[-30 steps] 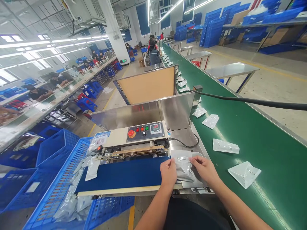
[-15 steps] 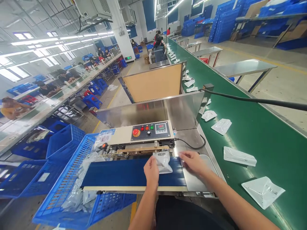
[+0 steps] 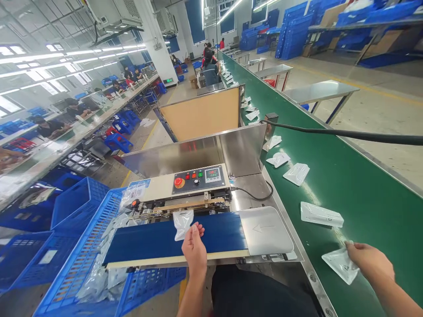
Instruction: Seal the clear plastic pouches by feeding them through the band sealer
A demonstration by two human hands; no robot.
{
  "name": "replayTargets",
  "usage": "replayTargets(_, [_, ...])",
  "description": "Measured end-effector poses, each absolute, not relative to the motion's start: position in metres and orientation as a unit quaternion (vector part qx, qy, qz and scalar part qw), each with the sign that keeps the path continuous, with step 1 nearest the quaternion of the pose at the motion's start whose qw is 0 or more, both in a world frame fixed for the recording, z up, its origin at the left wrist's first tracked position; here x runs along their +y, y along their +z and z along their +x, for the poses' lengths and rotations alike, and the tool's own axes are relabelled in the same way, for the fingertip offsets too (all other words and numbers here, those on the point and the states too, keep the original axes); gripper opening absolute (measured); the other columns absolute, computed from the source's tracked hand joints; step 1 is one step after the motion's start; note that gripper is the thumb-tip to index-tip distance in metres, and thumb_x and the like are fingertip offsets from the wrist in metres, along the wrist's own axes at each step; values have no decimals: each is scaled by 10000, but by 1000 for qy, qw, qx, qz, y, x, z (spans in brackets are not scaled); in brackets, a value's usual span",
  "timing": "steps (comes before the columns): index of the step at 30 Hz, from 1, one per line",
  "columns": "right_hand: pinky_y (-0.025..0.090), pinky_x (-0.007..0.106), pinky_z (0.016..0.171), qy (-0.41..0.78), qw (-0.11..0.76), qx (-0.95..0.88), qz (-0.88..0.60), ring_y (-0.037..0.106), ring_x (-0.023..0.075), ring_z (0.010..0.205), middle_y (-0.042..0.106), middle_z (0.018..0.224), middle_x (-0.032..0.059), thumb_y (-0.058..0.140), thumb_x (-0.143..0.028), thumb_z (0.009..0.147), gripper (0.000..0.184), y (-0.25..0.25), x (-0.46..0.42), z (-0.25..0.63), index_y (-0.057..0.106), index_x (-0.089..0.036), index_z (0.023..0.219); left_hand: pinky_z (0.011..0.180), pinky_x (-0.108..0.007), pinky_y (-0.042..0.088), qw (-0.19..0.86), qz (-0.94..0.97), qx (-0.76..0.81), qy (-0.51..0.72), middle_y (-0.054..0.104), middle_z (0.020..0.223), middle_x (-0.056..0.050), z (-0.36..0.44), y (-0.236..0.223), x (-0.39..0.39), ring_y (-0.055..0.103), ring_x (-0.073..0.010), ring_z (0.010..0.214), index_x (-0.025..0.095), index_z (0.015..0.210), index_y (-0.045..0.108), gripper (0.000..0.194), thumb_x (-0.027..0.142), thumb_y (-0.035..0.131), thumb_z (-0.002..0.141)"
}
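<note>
My left hand (image 3: 194, 248) is above the sealing machine's blue belt (image 3: 218, 233), its fingers curled together with nothing visible in them. Just left of those fingers, a white pouch (image 3: 183, 223) stands with its top edge at the band of the sealing machine (image 3: 185, 185). Over on the green conveyor (image 3: 370, 207), my right hand (image 3: 372, 259) pinches the upper corner of another white pouch (image 3: 340, 264); the fingertips partly cover that corner.
More white pouches (image 3: 322, 214) lie spaced along the conveyor. A blue crate (image 3: 99, 229) of filled pouches sits at the belt's left end. A metal plate (image 3: 267, 231) with an arrow adjoins the belt. A black cable (image 3: 330, 130) crosses above the conveyor.
My right hand has gone from the metal plate to the nearest pouch on the conveyor. The pouch at the sealer has shifted left, and my left hand has let go of it.
</note>
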State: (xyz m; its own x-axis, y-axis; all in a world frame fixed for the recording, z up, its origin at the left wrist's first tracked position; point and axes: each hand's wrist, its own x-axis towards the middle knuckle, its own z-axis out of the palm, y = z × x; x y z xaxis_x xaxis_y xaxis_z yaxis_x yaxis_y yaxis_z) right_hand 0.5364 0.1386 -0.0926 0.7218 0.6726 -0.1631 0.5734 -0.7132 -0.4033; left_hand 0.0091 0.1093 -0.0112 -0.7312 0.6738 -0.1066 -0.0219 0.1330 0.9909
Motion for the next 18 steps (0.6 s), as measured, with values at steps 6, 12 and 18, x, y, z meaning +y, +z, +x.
replayTargets(6, [522,394,590,56,328,-475,-814,717,282,702,798,896,147,559,-627,825,413,-32,141,476,721,-261,726,883,-416,656,339,454,628,533,829,1035,-148,89,6,128,794,-277,946,171,1084,829,470,603,663,999])
replayTargets(12, [604,343,763,131,445,-630,-623,741,237,898,800,1069,114,609,-593,996,398,39,142,375,793,-249,914,1166,-513,537,353,683,485,416,723,1450,-173,160,30,141,674,-357,1336,199,1455,700,591,513,752,957])
replayTargets(18, [563,352,616,307,495,-533,-613,644,218,675,764,920,114,634,-695,950,614,37,145,332,758,-198,1288,861,-353,577,483,569,505,432,827,993,-110,151,38,144,720,-281,895,161,1175,842,552,602,527,1075])
